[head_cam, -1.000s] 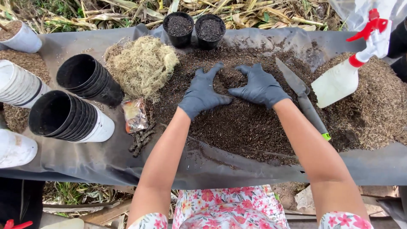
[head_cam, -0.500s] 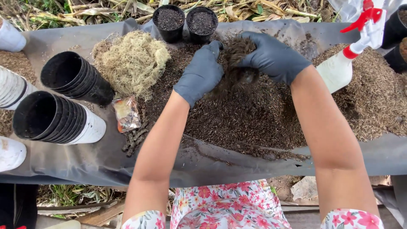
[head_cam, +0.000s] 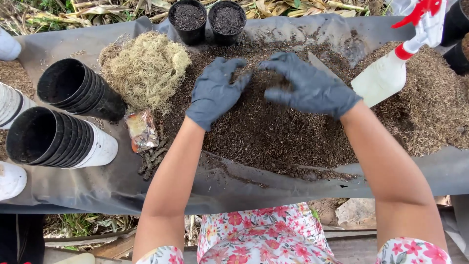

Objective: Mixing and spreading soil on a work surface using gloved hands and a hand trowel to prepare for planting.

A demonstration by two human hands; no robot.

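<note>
Both my hands wear dark grey gloves and rest on a heap of dark potting mix [head_cam: 273,132] spread on a grey sheet [head_cam: 97,186]. My left hand [head_cam: 215,93] lies palm down on the heap's left side, fingers apart. My right hand [head_cam: 312,88] is cupped over the top of the heap, its fingers pointing left toward the left hand. A small ridge of mix [head_cam: 259,78] sits between the fingertips. Just beyond them stand two small black pots [head_cam: 188,17] [head_cam: 227,17] filled with dark mix.
A clump of pale dry moss [head_cam: 146,68] lies left of the heap. Two stacks of black pots [head_cam: 78,88] [head_cam: 49,137] lie on their sides at the left. A small packet [head_cam: 141,129], a trowel blade [head_cam: 322,66], a white spray bottle [head_cam: 391,73] and brown husks [head_cam: 435,102] lie around.
My hands went from flat on the heap to lifting mix toward the far pots, then came back down onto the heap. The view shifted slightly.
</note>
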